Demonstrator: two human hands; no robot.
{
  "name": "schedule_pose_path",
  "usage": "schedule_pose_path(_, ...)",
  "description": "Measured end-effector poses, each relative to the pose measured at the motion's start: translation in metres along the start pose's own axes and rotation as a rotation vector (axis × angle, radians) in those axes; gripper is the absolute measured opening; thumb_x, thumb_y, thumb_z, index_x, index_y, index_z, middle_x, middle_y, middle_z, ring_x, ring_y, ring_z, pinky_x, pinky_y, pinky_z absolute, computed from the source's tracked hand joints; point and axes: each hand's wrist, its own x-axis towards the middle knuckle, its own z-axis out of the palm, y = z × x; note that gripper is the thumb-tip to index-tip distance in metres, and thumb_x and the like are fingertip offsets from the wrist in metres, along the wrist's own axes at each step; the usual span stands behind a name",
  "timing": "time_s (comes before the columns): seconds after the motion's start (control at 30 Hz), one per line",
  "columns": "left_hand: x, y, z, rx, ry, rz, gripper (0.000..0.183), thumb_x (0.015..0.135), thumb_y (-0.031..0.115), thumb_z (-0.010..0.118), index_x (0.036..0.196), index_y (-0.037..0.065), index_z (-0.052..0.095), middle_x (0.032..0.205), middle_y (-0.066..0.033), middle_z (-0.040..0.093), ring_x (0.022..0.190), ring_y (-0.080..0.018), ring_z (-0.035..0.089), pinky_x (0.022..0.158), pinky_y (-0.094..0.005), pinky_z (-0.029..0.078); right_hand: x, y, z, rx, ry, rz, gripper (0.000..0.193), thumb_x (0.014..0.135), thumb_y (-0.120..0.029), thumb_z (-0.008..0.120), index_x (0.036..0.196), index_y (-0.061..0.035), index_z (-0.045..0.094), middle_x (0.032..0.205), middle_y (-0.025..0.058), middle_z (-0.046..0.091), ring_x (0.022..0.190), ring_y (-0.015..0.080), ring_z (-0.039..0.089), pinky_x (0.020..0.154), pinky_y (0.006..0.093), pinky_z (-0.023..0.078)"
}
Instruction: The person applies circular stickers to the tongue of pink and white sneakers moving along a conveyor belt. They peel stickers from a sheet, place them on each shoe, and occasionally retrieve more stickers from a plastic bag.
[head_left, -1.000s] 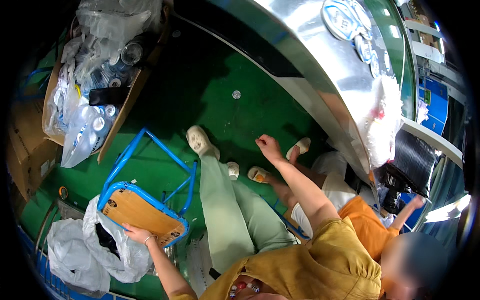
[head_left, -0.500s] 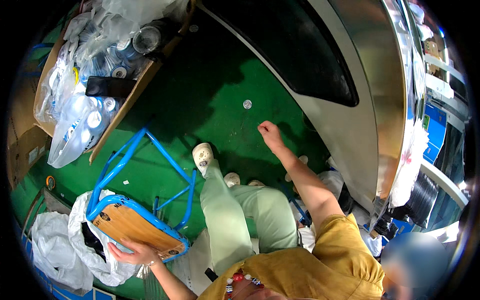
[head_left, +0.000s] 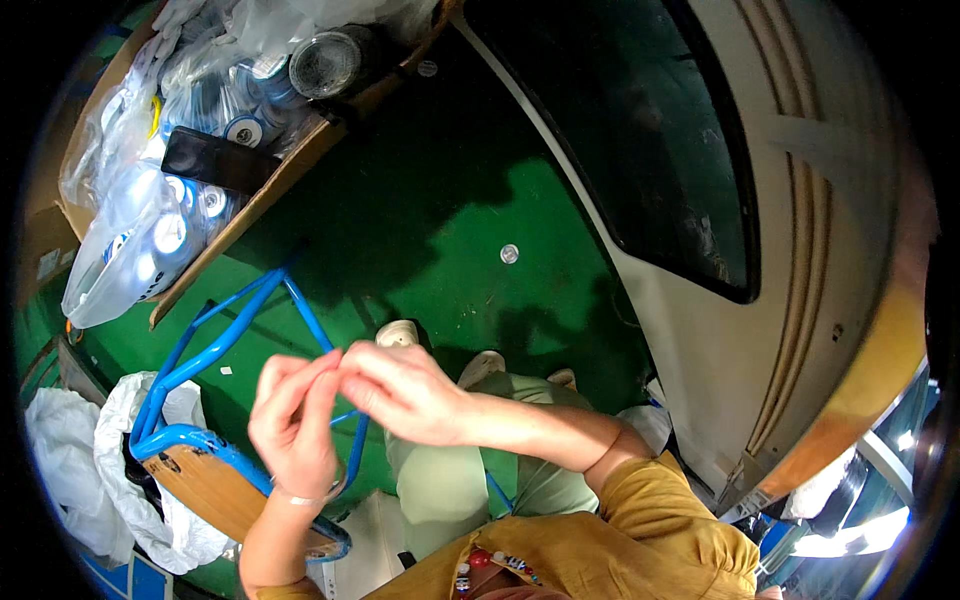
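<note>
My left hand is raised in front of me, its thumb and forefinger pinched together. The fingertips of my right hand meet it, also in a pinch. Whatever lies between the two pinches is too small to make out. Below and beyond my left hand is a stool with a wooden seat and a blue tube frame; the hand hides part of it.
A cardboard box at the far left holds plastic-wrapped blue-and-white spools, a black phone and a clear jar. White bags lie left of the stool. A large pale machine with a dark window fills the right. A small clear disc lies on the green floor.
My left hand has left the stool's seat and come up to the middle. My right hand has swung left, and its fingertips now meet the left's. The view has shifted slightly.
</note>
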Motion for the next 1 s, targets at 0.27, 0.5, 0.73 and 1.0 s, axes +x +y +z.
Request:
schedule_pose_path(0.27, 0.019, -0.028, -0.072, -0.208, 0.232, 0.094, 0.023, 0.101, 0.015, 0.039, 0.104, -0.002, 0.053, 0.069, -0.0047, 0.048, 0.060, -0.0108, 0.047, 0.060, -0.0239, 0.046, 0.053, 0.191, -0.094, -0.436, 0.265, 0.060, 0.008, 0.084, -0.010, 0.061, 0.085, -0.0027, 0.064, 0.082, 0.0107, 0.063, 0.073, 0.0257, 0.062, 0.062, 0.0341, 0.049)
schedule_pose_path(0.5, -0.001, -0.039, -0.070, 0.254, 0.303, 0.025, 0.016, 0.097, 0.007, 0.044, 0.100, 0.000, 0.058, 0.070, 0.0007, 0.045, 0.059, -0.0052, 0.037, 0.053, -0.0182, 0.027, 0.168, 0.312, -0.191, -1.111, 0.286, -0.035, 0.021, 0.085, -0.012, 0.056, 0.102, -0.0018, 0.064, 0.099, 0.0159, 0.065, 0.092, 0.0365, 0.061, 0.079, 0.0424, 0.050)
schedule_pose_path(0.73, -0.014, -0.074, -0.107, 0.243, 0.550, -0.004, 0.020, 0.098, 0.014, 0.044, 0.110, 0.001, 0.053, 0.080, -0.0034, 0.049, 0.059, -0.0064, 0.038, 0.055, -0.0165, 0.033, 0.255, 0.415, -0.234, -1.353, 0.471, -0.200, 0.032, 0.087, -0.012, 0.051, 0.119, -0.0062, 0.054, 0.110, 0.0174, 0.059, 0.098, 0.0331, 0.058, 0.082, 0.0412, 0.050)
schedule_pose_path(1.0, 0.000, -0.042, -0.071, 0.346, 0.532, 0.128, 0.015, 0.095, 0.014, 0.050, 0.095, 0.000, 0.054, 0.074, -0.0092, 0.056, 0.053, -0.0119, 0.046, 0.051, -0.0197, 0.038, 0.310, 0.423, -0.267, -1.299, 0.283, 0.089, 0.041, 0.090, -0.019, 0.047, 0.131, -0.0112, 0.045, 0.134, 0.0149, 0.045, 0.125, 0.0311, 0.042, 0.092, 0.0400, 0.048)
